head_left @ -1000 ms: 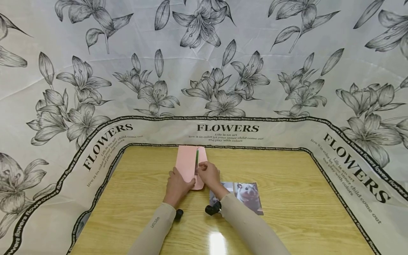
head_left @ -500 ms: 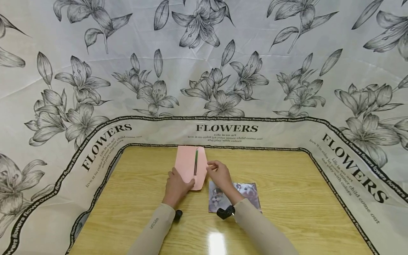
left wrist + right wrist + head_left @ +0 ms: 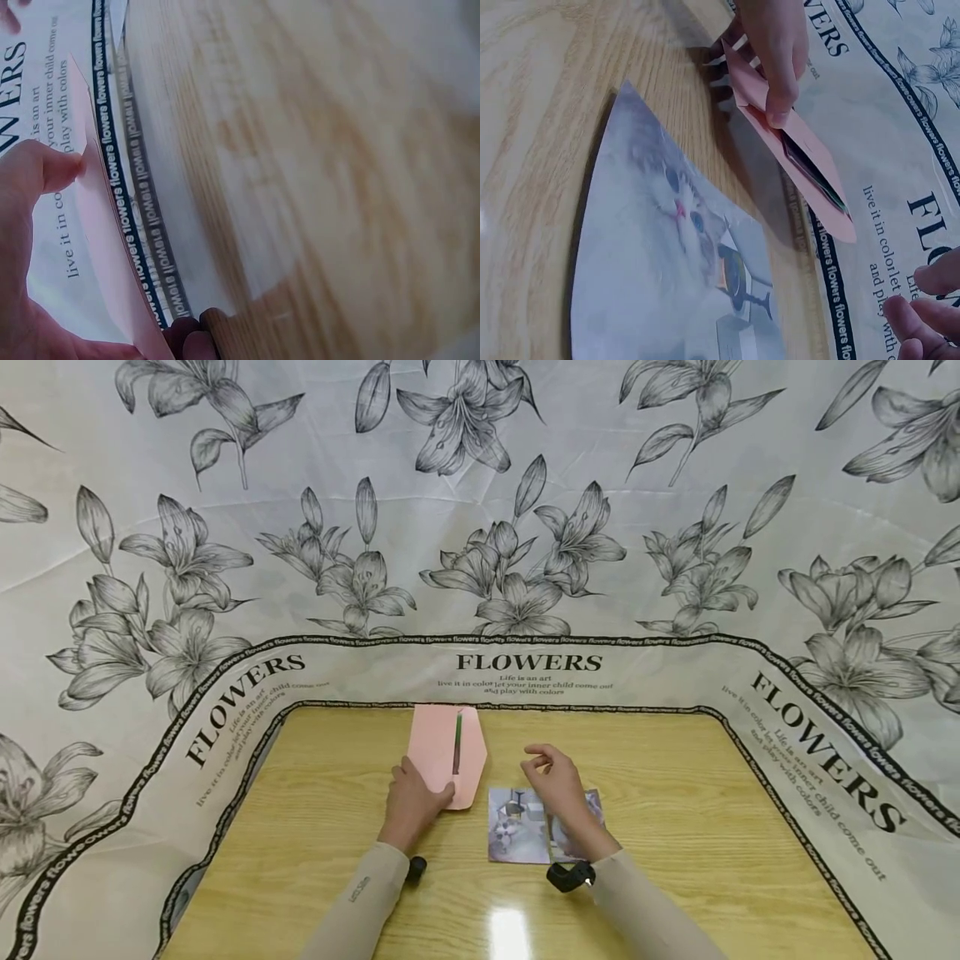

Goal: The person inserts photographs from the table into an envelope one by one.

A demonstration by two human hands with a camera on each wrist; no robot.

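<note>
A pink envelope (image 3: 432,739) is held up near the far edge of the table by my left hand (image 3: 412,803). The thumb presses its front, and in the left wrist view the fingertips (image 3: 199,345) curl behind it. Its flap (image 3: 472,760) hangs open to the right. Inside the slot shows the dark, green-edged side of a card (image 3: 810,166). My right hand (image 3: 561,787) hovers to the right of the envelope, apart from it, fingers loosely bent with nothing between them. Beneath it lies a picture of a kitten (image 3: 513,839), beside another picture (image 3: 558,852) partly hidden by the hand.
The wooden table (image 3: 675,827) carries the two pictures side by side. A white curtain (image 3: 360,668) with printed flowers and lettering surrounds its back and sides. Each wrist bears a black camera (image 3: 570,877).
My right hand has let go of the envelope's edge and moved right, over the pictures. The flap now stands fully spread. My left hand keeps its grip on the envelope.
</note>
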